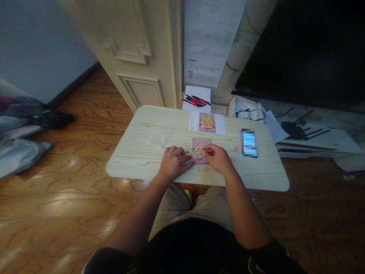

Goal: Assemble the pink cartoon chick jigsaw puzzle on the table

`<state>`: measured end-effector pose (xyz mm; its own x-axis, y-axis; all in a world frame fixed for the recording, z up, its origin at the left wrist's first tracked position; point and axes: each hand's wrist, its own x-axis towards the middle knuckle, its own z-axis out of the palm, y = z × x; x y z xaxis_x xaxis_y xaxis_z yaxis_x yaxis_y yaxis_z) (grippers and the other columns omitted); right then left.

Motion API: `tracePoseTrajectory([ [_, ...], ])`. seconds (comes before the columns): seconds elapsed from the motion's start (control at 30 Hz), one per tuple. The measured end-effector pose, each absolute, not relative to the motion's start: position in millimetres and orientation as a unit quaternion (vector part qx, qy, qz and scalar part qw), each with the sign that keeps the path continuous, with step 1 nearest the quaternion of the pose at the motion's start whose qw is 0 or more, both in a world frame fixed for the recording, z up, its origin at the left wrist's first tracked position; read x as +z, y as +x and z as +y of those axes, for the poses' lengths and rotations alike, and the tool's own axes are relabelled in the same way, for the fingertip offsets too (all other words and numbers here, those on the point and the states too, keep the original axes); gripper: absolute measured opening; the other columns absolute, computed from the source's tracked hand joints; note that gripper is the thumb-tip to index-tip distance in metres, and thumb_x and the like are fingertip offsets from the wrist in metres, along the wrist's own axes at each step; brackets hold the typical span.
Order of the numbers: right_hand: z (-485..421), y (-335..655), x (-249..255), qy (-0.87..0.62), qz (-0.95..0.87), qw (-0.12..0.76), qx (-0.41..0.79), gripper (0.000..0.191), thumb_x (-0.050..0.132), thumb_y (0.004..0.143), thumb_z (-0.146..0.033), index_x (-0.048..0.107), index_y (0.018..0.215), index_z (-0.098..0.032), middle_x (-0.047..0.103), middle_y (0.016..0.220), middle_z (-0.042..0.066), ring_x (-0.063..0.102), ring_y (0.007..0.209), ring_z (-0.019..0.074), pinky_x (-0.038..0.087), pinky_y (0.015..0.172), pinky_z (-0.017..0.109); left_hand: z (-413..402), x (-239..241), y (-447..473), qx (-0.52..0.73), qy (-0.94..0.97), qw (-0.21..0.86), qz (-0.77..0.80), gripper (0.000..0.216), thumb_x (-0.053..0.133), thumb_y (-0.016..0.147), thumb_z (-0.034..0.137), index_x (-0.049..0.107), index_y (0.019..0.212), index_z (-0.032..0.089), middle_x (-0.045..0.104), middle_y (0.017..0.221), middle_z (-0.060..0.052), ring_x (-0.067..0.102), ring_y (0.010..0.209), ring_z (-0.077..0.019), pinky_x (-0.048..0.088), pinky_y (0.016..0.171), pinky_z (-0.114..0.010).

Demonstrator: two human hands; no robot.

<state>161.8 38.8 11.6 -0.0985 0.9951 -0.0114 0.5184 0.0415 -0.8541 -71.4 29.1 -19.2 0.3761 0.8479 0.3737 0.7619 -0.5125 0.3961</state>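
A small square picture card (pixel 197 143), pink and purple with a yellow cartoon figure, lies on the near part of a pale wood-grain worktop (pixel 131 152) with rounded corners. Taking the card as the clock's centre, the person's left hand (pixel 176 163) rests palm down at 8 o'clock, its digits reaching the card's edge — that grip is loose and fairly wide. The right hand (pixel 218 158) comes in from 4 o'clock, thumb and forefinger drawn close together over the card; its grip looks narrow, though whether a piece sits between the fingertips cannot be told.

Small pinkish-orange pieces (pixel 235 148) lie between 2 and 3 o'clock, and farther out at 3 — a dark-edged phone (pixel 249 143) with a lit screen. A clear, crumpled plastic bag (pixel 160 136) is at 10. At 12 lies a white paper sheet (pixel 194 121) bearing a similar printed picture; beyond it are red and black pens (pixel 196 101).
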Motion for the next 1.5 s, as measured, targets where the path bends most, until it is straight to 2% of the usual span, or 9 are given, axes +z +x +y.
tracePoseTrajectory([
  [0.17, 50, 134, 12, -0.591, -0.695, 0.276, 0.303, 0.01, 0.072, 0.088, -0.02, 0.079, 0.094, -0.026, 0.079, 0.092, 0.003, 0.07, 0.081, 0.0198, 0.053, 0.078, 0.032, 30, -23, -72, 0.247, 0.847, 0.085, 0.463, 0.026, 0.061, 0.097, 0.049, 0.082, 0.094, 0.034, 0.066, 0.08, -0.007, 0.054, 0.085, -0.0244, 0.035, 0.08, -0.045],
  [0.43, 55, 127, 5, -0.572, -0.753, 0.232, 0.229, 0.016, 0.066, 0.09, -0.011, 0.078, 0.094, -0.021, 0.077, 0.099, 0.008, 0.069, 0.093, 0.0225, 0.05, 0.089, 0.034, 29, -23, -72, 0.23, 0.856, 0.065, 0.458, 0.033, 0.055, 0.101, 0.05, 0.081, 0.093, 0.032, 0.068, 0.079, -0.007, 0.055, 0.084, -0.0243, 0.034, 0.077, -0.043],
  [0.67, 52, 132, 2, -0.572, -0.724, 0.254, 0.292, 0.015, 0.065, 0.087, -0.011, 0.074, 0.093, -0.022, 0.076, 0.093, 0.003, 0.067, 0.083, 0.0178, 0.051, 0.08, 0.03, 29, -24, -71, 0.239, 0.854, 0.072, 0.457, 0.033, 0.057, 0.099, 0.053, 0.081, 0.094, 0.033, 0.069, 0.079, -0.007, 0.056, 0.083, -0.0241, 0.035, 0.077, -0.043],
  [0.87, 40, 165, 0, -0.595, -0.67, 0.281, 0.345, 0.01, 0.065, 0.089, -0.02, 0.072, 0.096, -0.022, 0.075, 0.09, 0.001, 0.066, 0.078, 0.0162, 0.05, 0.072, 0.026, 30, -25, -73, 0.249, 0.852, 0.088, 0.452, 0.029, 0.059, 0.099, 0.051, 0.082, 0.1, 0.033, 0.072, 0.082, -0.007, 0.057, 0.083, -0.0241, 0.036, 0.078, -0.044],
  [1.1, 37, 183, -1, -0.602, -0.667, 0.293, 0.327, 0.009, 0.064, 0.089, -0.021, 0.071, 0.095, -0.021, 0.074, 0.097, 0.003, 0.066, 0.084, 0.017, 0.05, 0.077, 0.028, 30, -24, -72, 0.245, 0.853, 0.081, 0.453, 0.028, 0.06, 0.098, 0.051, 0.082, 0.102, 0.034, 0.076, 0.088, -0.006, 0.059, 0.084, -0.0239, 0.037, 0.078, -0.043],
  [1.5, 41, 150, 10, -0.577, -0.692, 0.298, 0.315, 0.014, 0.067, 0.09, -0.02, 0.077, 0.099, -0.026, 0.078, 0.095, 0.001, 0.068, 0.082, 0.0182, 0.052, 0.076, 0.029, 30, -24, -72, 0.247, 0.853, 0.075, 0.453, 0.028, 0.061, 0.098, 0.05, 0.082, 0.097, 0.033, 0.074, 0.082, -0.006, 0.06, 0.08, -0.0228, 0.037, 0.076, -0.041],
])
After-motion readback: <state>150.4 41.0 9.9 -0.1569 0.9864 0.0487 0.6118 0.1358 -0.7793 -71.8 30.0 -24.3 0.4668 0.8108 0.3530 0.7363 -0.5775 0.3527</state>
